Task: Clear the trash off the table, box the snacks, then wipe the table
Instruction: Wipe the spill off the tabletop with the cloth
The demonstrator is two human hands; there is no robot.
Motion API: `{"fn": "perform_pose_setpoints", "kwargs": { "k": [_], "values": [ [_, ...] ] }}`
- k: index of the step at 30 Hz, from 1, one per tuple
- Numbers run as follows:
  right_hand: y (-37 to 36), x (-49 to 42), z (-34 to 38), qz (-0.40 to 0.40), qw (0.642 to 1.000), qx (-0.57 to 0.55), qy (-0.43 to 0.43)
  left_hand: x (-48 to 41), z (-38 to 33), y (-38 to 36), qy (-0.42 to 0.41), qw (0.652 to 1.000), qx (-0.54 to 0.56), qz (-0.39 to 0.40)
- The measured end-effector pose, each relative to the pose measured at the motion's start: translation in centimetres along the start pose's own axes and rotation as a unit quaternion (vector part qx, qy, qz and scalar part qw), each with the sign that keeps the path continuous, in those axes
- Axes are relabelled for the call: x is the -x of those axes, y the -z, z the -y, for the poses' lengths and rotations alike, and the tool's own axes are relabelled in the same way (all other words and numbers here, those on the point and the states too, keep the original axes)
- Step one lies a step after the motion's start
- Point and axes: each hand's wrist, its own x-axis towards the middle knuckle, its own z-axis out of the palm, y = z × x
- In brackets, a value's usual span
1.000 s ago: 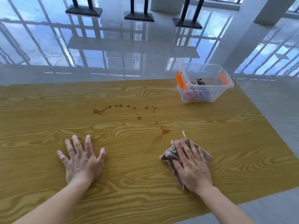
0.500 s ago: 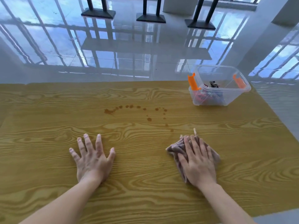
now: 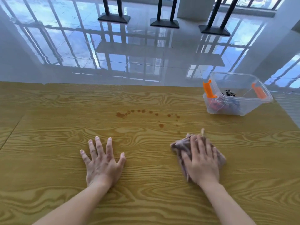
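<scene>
Surface [image 3: 40,168] of yellow wood grain fills the lower view, its far edge meeting a glossy tiled floor [image 3: 146,54] that mirrors window bars; three black stand bases [image 3: 164,24] sit on that floor at the top. Left of centre, the left grip [image 3: 102,164] lies palm down on the bare wood, released, fingers spread and straight, holding nothing; its bare forearm runs in from the bottom edge. Beyond it and a little to the right, a curved trail of brown drops [image 3: 161,125] marks the wood, with a larger blot at its left end; the nearest drops lie just beyond the cloth. Right of centre, a crumpled grey-brown cloth [image 3: 177,146] lies flat on the wood; the right grip [image 3: 201,164] presses down on it with fingers extended rather than curled, blurred, covering most of it, so that the cloth shows along the left side and beyond the fingertips. At the far right corner stands a clear plastic box [image 3: 267,99] without a lid, well apart from both grips; an orange latch [image 3: 208,90] stands at its left end and another at its right; wrapped snacks [image 3: 224,103] lie in its bottom.
</scene>
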Motion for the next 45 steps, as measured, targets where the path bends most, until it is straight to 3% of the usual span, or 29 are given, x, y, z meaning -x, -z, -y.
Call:
{"fn": "perform_pose_setpoints", "kwargs": {
  "k": [2,3,4,6,8,9,11,14,16,21,23,25,28,30,31,34,36,38,40,43,45],
  "values": [
    [1.0,-3.2,1.2,0.028,0.994,-0.026,-0.099,0.0,-0.1,0.2,0.0,1.0,0.003,0.005],
    [1.1,-3.3,2.5,0.037,0.993,-0.028,-0.107,0.1,0.0,0.4,-0.002,1.0,0.003,0.01],
    [0.9,-2.4,3.8,0.037,0.996,-0.017,-0.077,0.1,-0.1,0.5,-0.002,1.0,0.004,0.012],
    [-0.3,1.5,5.7,0.016,0.997,-0.01,0.073,0.1,-0.1,0.6,0.0,1.0,0.004,0.012],
    [-0.7,4.7,5.0,0.015,0.975,-0.013,0.22,0.1,-0.1,0.5,0.003,1.0,0.005,0.011],
    [-0.6,4.1,3.5,0.027,0.97,-0.003,0.243,0.1,-0.1,0.5,0.003,1.0,0.003,0.009],
    [-0.3,0.4,0.2,0.02,0.985,0.027,0.168,0.1,0.0,0.4,-0.001,1.0,0.002,0.007],
    [1.3,-6.4,-0.7,0.046,0.996,-0.02,-0.071,0.1,-0.1,0.3,0.0,1.0,0.001,0.006],
    [1.6,-7.8,2.1,0.045,0.994,-0.048,-0.091,0.1,0.0,0.2,-0.002,1.0,-0.006,0.014],
    [-0.8,0.7,3.9,0.009,0.981,-0.015,0.192,-1.3,-0.4,1.1,0.008,0.999,0.024,0.048],
    [-0.9,1.7,2.2,0.021,0.977,-0.008,0.214,-2.9,-1.0,1.8,0.032,0.997,0.053,0.051],
    [-0.3,-1.8,1.0,0.017,0.988,0.009,0.155,-3.6,-1.3,2.0,0.047,0.997,0.031,0.049],
    [1.6,-8.6,2.5,0.036,0.997,-0.037,-0.062,-3.6,-1.2,1.1,0.042,0.999,0.002,0.03],
    [1.8,-10.0,4.3,0.043,0.992,-0.059,-0.106,-3.6,-1.3,1.0,0.041,0.999,0.004,0.024],
    [1.3,-9.1,5.1,0.035,0.996,-0.043,-0.069,-3.7,-1.4,1.2,0.042,0.999,0.004,0.025],
    [-0.8,-0.8,5.9,-0.004,0.988,-0.024,0.152,-3.6,-1.4,1.4,0.043,0.999,0.0,0.033],
    [-1.4,2.6,4.2,-0.013,0.975,-0.04,0.218,-3.5,-1.4,1.5,0.042,0.999,-0.002,0.03],
    [-1.1,0.5,2.3,0.001,0.982,-0.021,0.188,-3.7,-1.4,1.5,0.045,0.998,-0.006,0.034],
    [0.3,-4.9,2.3,-0.007,0.996,0.003,0.094,-3.7,-1.4,1.5,0.049,0.998,-0.007,0.036],
    [2.1,-12.3,5.1,0.028,0.996,-0.052,-0.061,-3.7,-1.5,1.5,0.049,0.998,-0.005,0.032],
    [1.9,-12.7,5.5,0.031,0.997,-0.052,-0.043,-3.7,-1.5,1.5,0.05,0.998,-0.005,0.034]
  ]
}}
